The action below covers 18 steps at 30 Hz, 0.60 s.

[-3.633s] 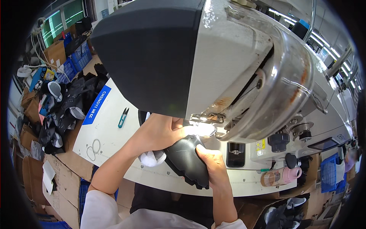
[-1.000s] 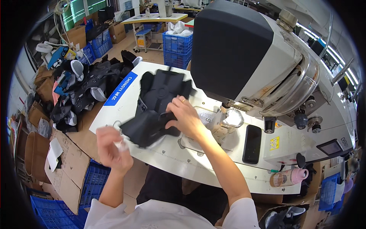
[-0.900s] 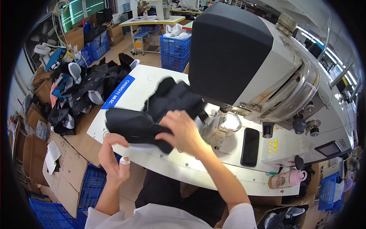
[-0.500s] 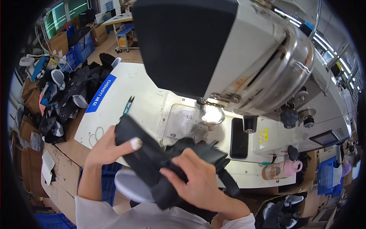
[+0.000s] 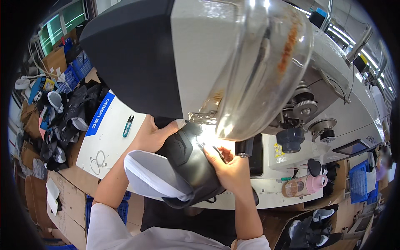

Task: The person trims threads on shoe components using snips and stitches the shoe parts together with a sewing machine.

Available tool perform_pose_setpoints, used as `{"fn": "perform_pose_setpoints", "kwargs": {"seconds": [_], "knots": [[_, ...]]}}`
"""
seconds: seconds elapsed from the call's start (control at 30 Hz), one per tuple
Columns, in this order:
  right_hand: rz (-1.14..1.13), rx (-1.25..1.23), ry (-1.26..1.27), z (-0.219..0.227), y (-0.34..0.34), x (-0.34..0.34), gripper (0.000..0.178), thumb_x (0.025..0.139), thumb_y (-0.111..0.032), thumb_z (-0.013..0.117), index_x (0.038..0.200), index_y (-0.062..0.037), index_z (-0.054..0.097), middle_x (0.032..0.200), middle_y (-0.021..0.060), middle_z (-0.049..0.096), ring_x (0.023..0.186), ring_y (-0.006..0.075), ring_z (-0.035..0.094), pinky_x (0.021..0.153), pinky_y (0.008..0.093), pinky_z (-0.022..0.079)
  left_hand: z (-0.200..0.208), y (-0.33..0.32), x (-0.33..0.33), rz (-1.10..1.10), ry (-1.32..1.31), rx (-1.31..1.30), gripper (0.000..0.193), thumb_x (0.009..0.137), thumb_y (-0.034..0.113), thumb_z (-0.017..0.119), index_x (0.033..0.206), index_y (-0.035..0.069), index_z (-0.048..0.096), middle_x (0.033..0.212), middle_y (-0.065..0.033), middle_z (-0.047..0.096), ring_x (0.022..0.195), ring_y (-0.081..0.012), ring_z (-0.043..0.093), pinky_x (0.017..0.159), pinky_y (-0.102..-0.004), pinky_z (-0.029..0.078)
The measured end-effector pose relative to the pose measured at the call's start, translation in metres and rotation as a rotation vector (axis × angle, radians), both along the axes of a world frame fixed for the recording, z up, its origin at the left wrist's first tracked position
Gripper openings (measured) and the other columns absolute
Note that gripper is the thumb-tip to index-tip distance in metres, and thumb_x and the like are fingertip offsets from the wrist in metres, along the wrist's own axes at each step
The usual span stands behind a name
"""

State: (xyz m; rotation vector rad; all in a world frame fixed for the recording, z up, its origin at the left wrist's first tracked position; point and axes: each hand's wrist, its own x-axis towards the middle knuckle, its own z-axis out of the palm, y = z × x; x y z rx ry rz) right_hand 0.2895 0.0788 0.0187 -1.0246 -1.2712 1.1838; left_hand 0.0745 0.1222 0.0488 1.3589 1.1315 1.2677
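A black shoe upper [image 5: 177,146] with a white-and-grey sole piece [image 5: 154,177] hanging toward me lies under the lit head of a sewing machine [image 5: 204,54]. My left hand [image 5: 151,135] grips its left edge, the white-tipped thumb lying on top and the other fingers mostly hidden. On the other side, my right hand [image 5: 228,164] pinches the upper close to the bright needle area. Glare and the machine's head hide the needle and part of the right fingertips.
Teal thread snips [image 5: 128,126] and a loose thread loop [image 5: 98,162] lie left on the white table. At right are a dark phone [image 5: 257,155] and a pink-capped bottle [image 5: 306,186]. Shoe uppers pile up at far left [image 5: 75,108]; a box at lower right holds more uppers [image 5: 310,229].
Both hands have carried the shoe upper forward from near my body to beneath the machine's head. Its sole piece now faces up more fully. The machine looms closer in view.
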Motion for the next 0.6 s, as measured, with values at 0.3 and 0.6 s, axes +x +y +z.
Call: {"fn": "perform_pose_setpoints", "kwargs": {"seconds": [0.3, 0.6], "knots": [[-0.328, 0.006, -0.084, -0.003, -0.009, -0.037, 0.01, 0.089, -0.004, 0.069, 0.093, 0.006, 0.07, 0.077, -0.0001, 0.064, 0.07, 0.0031, 0.051, 0.061, 0.0204, 0.038, -0.012, 0.075, -0.017, -0.139, 0.243, 0.03, 0.026, 0.093, 0.006, 0.064, 0.116, -0.006, 0.063, 0.112, -0.0108, 0.068, 0.101, -0.0168, 0.064, 0.09, -0.0281, 0.049], [-0.148, -0.023, -0.017, 0.002, -0.013, -0.026, 0.02, 0.092, -0.014, 0.071, 0.098, 0.0048, 0.068, 0.084, 0.0039, 0.068, 0.073, 0.0055, 0.057, 0.065, 0.0228, 0.044, 0.072, -0.002, -0.041, 0.279, 0.322, 0.459, 0.023, 0.095, 0.008, 0.061, 0.115, -0.004, 0.063, 0.103, -0.0089, 0.069, 0.095, -0.015, 0.064, 0.084, -0.0257, 0.049]]}}
